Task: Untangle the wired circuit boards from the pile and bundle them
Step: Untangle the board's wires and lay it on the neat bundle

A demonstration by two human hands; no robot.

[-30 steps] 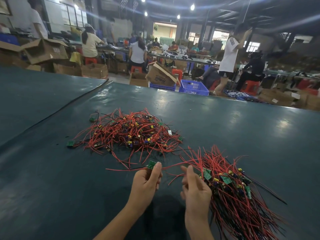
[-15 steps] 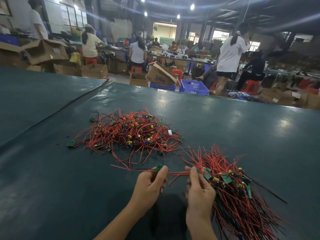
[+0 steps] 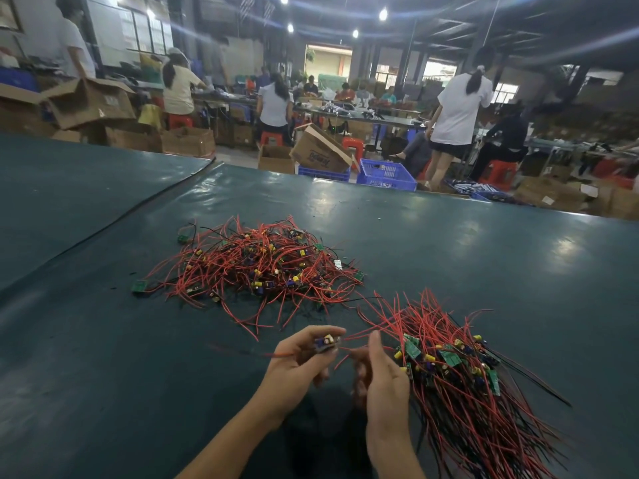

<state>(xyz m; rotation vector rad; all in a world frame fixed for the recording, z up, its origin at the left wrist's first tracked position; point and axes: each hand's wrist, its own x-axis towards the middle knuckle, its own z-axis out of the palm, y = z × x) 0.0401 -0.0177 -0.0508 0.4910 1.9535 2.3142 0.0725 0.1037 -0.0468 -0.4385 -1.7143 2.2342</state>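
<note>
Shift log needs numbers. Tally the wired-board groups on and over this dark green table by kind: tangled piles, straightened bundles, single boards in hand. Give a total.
Tangled pile of red-wired green circuit boards: 1
Straightened bundle of red- and black-wired green circuit boards: 1
Single small wired circuit board pinched in the left hand: 1
Total: 3

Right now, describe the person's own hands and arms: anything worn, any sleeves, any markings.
The left hand and the right hand are bare: no gloves, and no ring, watch or band shows. The forearms are uncovered down to the picture's bottom edge, with no sleeve in view. No markings can be made out.
</note>
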